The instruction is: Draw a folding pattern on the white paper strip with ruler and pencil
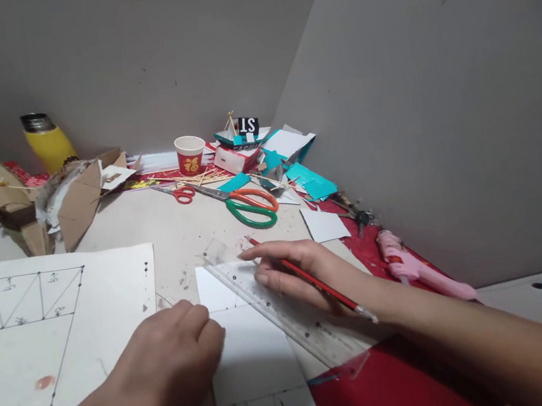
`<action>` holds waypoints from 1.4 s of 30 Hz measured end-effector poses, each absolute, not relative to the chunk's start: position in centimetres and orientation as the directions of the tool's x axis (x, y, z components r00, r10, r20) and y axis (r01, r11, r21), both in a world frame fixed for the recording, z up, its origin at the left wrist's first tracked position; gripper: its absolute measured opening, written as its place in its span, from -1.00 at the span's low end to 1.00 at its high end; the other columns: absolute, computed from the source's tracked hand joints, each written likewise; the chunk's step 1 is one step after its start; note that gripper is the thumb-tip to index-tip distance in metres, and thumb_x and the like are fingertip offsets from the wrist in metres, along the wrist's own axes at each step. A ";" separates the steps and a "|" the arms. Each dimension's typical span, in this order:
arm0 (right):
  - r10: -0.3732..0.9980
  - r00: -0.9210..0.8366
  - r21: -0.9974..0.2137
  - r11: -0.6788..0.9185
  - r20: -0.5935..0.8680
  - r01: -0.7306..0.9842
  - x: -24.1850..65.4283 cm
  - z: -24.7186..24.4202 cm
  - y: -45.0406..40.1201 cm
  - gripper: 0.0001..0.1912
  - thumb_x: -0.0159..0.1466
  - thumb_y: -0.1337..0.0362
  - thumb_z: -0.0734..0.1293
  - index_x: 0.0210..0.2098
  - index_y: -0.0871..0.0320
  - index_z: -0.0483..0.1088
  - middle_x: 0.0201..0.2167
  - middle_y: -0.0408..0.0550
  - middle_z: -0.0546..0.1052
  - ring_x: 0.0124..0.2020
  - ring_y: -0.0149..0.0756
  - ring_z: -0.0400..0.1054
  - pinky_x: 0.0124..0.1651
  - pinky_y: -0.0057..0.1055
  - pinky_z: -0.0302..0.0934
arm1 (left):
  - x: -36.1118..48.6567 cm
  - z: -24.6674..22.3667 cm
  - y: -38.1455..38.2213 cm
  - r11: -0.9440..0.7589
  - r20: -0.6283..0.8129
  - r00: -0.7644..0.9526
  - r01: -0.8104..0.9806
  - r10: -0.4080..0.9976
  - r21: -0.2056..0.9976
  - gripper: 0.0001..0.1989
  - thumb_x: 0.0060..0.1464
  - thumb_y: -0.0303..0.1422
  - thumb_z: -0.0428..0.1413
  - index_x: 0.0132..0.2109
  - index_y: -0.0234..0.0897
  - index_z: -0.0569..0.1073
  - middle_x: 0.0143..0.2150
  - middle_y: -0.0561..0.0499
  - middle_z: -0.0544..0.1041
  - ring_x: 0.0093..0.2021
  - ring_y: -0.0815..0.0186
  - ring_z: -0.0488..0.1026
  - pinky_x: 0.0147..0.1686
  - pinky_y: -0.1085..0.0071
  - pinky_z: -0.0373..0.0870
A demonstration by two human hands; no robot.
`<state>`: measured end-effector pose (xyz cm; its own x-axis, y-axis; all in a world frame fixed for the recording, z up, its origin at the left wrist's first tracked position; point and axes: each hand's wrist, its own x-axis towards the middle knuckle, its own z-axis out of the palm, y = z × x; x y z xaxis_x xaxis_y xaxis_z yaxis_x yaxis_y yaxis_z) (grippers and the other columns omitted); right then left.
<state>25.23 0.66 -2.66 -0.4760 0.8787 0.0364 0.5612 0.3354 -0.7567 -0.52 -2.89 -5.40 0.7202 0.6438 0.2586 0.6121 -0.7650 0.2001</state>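
Note:
My right hand (305, 269) is closed round a red pencil (312, 281), whose far end slants up to the left past my fingers. Under that hand a clear plastic ruler (276, 313) lies diagonally over a strip of white card (252, 353). Pencil lines run across the strip, with slanted strokes near its front end. My left hand (177, 361) is curled shut by the strip's left edge; its fingertips are hidden, so I cannot make out what they hold. Left of it lies a white sheet (116, 285) with a ruled, dotted drawing.
Orange-and-green scissors (252, 209) and small red scissors (183, 195) lie beyond my hands. Farther back are a paper cup (191, 155), thin sticks, teal card pieces (315, 180), cut cardboard (82, 202) and a yellow bottle (48, 147). A pink glue gun (421, 269) rests at right by the wall.

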 end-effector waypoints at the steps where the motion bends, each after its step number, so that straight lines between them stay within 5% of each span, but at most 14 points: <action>1: 0.873 -0.485 -0.736 0.358 0.046 0.574 25.1 -2.8 0.7 -0.64 0.38 0.21 0.24 0.08 0.22 0.47 -0.41 -0.07 0.49 -0.43 -0.31 0.36 -0.34 -0.38 0.28 | -0.6 -5.5 -2.7 -0.757 0.252 0.714 0.618 0.653 0.212 -0.68 0.14 -0.57 -0.14 -0.47 -0.24 0.40 -0.48 -0.02 0.46 -0.49 0.27 0.34 -0.49 0.35 0.13; 4: 0.870 -0.490 -0.698 0.387 0.059 0.603 24.8 -2.8 0.9 -0.63 0.38 0.23 0.23 0.09 0.21 0.47 -0.30 0.03 0.59 -0.30 -0.20 0.48 -0.19 -0.31 0.38 | -0.8 -4.9 -1.2 -0.621 0.166 0.622 0.644 0.765 0.447 -0.70 0.24 -0.41 -0.09 -0.42 -0.24 0.43 -0.43 0.01 0.50 -0.43 0.29 0.39 -0.42 0.36 0.25; 8: 0.863 -0.501 -0.694 0.401 0.067 0.597 24.7 -3.0 1.2 -0.64 0.38 0.26 0.23 0.10 0.21 0.47 -0.22 0.07 0.64 -0.22 -0.16 0.54 -0.12 -0.28 0.41 | -1.2 -3.6 0.7 -0.191 -0.056 0.358 0.616 0.932 0.765 -0.76 0.18 -0.21 0.00 -0.32 -0.20 0.50 -0.45 0.04 0.55 -0.42 0.27 0.43 -0.38 0.33 0.31; 19: 0.839 -0.535 -0.673 0.449 0.094 0.587 24.2 -3.4 1.4 -0.67 0.37 0.33 0.21 0.06 0.22 0.48 -0.07 0.07 0.64 -0.05 -0.19 0.55 0.05 -0.29 0.38 | -1.0 -3.6 1.3 -0.036 -0.107 0.223 0.553 0.969 0.832 -0.77 0.08 -0.17 0.07 -0.26 -0.18 0.53 -0.44 0.03 0.57 -0.43 0.26 0.40 -0.37 0.29 0.30; 24: 0.839 -0.539 -0.676 0.439 0.073 0.591 24.1 -3.6 1.7 -0.66 0.37 0.30 0.21 0.05 0.24 0.48 -0.08 0.12 0.64 -0.07 -0.15 0.55 0.06 -0.22 0.38 | -1.3 -4.4 2.1 0.117 -0.201 0.205 0.363 0.958 0.924 -0.74 0.07 -0.20 0.16 -0.14 -0.23 0.51 -0.22 -0.08 0.65 -0.35 0.26 0.49 -0.34 0.32 0.38; 30: 0.838 -0.543 -0.669 0.432 0.051 0.605 24.1 -3.8 1.6 -0.67 0.37 0.31 0.22 0.05 0.19 0.48 -0.10 0.08 0.64 -0.11 -0.17 0.55 0.00 -0.22 0.40 | -1.3 -4.5 1.6 0.020 -0.123 0.189 0.470 0.974 0.882 -0.77 0.11 -0.23 0.14 -0.11 -0.17 0.55 -0.23 -0.05 0.67 -0.35 0.20 0.51 -0.27 0.23 0.43; 36: 0.832 -0.548 -0.697 0.446 0.092 0.561 24.2 -4.0 1.7 -0.70 0.37 0.31 0.23 0.02 0.14 0.49 -0.12 0.04 0.64 -0.11 -0.17 0.55 0.01 -0.23 0.39 | -1.4 -5.0 1.2 -0.622 0.314 0.547 0.582 0.776 0.523 -0.60 0.24 -0.42 -0.10 0.02 -0.30 0.59 0.02 -0.22 0.64 0.00 0.05 0.57 0.00 0.11 0.50; 39: 0.836 -0.543 -0.699 0.438 0.085 0.565 24.1 -4.1 1.6 -0.69 0.37 0.29 0.22 0.02 0.18 0.49 -0.12 0.07 0.64 -0.10 -0.15 0.54 0.02 -0.22 0.37 | -1.4 -5.4 1.3 -0.725 0.388 0.612 0.581 0.689 0.370 -0.55 0.25 -0.47 -0.16 0.05 -0.46 0.57 0.02 -0.33 0.63 -0.02 0.02 0.58 -0.06 0.07 0.56; 42: 0.845 -0.531 -0.695 0.420 0.065 0.583 24.0 -4.1 1.5 -0.68 0.37 0.28 0.22 0.03 0.21 0.48 -0.15 0.06 0.63 -0.14 -0.19 0.53 0.00 -0.25 0.35 | -1.5 -5.5 1.5 -0.719 0.410 0.592 0.588 0.694 0.371 -0.57 0.24 -0.49 -0.15 0.05 -0.45 0.56 0.01 -0.33 0.63 -0.03 0.04 0.59 -0.05 0.07 0.57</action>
